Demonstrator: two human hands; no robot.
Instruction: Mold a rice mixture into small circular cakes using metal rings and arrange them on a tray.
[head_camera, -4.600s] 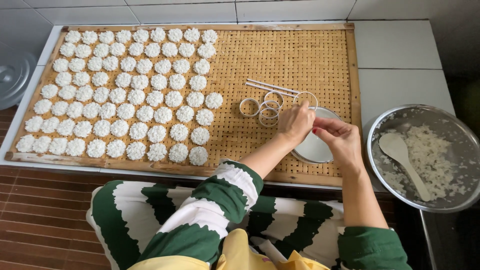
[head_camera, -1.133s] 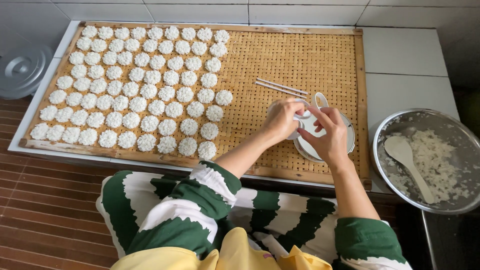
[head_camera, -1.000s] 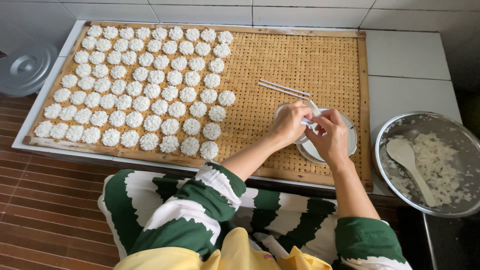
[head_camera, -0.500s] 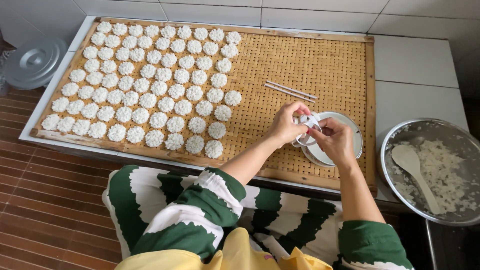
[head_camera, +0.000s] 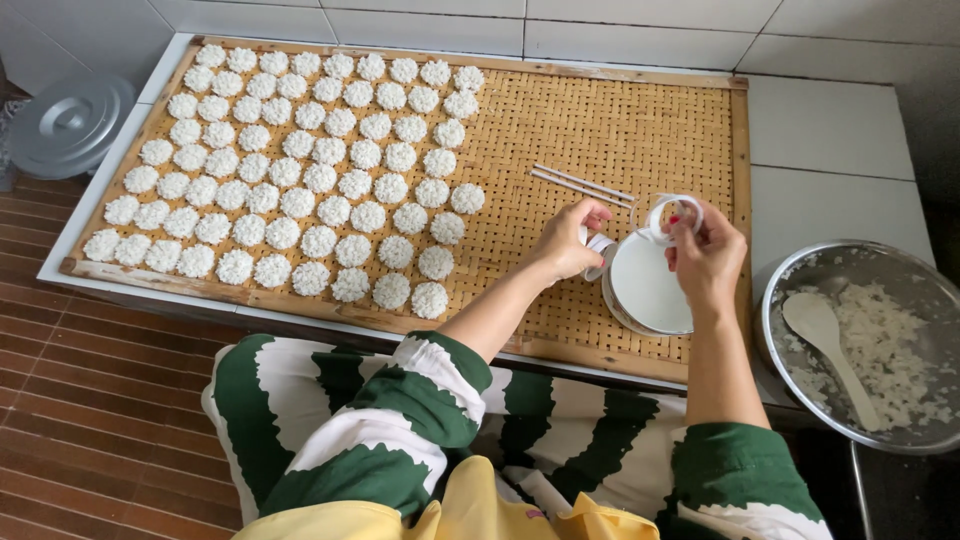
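While both hands work above the bowl, the scene reads as follows.

Right hand: the right hand (head_camera: 708, 252) has its fingers curled together, thumb and fingertips pinching a white ring mould (head_camera: 671, 217) held upright over the far rim of the bowl.

Left hand: the left hand (head_camera: 566, 240) is loosely curled, its fingertips closed on a second white ring (head_camera: 596, 250) just at the bowl's left edge; how much of that ring it covers cannot be told.

Bowl: a round white bowl (head_camera: 648, 288) with a smooth, pale inside sits on the near right part of the tray, directly under the hands.

Tray: a woven bamboo tray (head_camera: 620, 125) in a wooden frame, tan, rectangular, lying on a white tiled counter (head_camera: 836, 128).

Rice cakes: small round white rice cakes (head_camera: 300, 170), bumpy and grainy, stand in neat rows across the left half of the tray, close together but mostly apart.

Sticks: two thin pale sticks (head_camera: 581, 185) lie side by side on the weave, just beyond the left hand.

Metal basin: a shiny round metal basin (head_camera: 790, 290) at the right holds white rice and a pale flat spoon (head_camera: 828, 345).

Lid: a grey round lid (head_camera: 68, 122) lies at the far left, off the counter.
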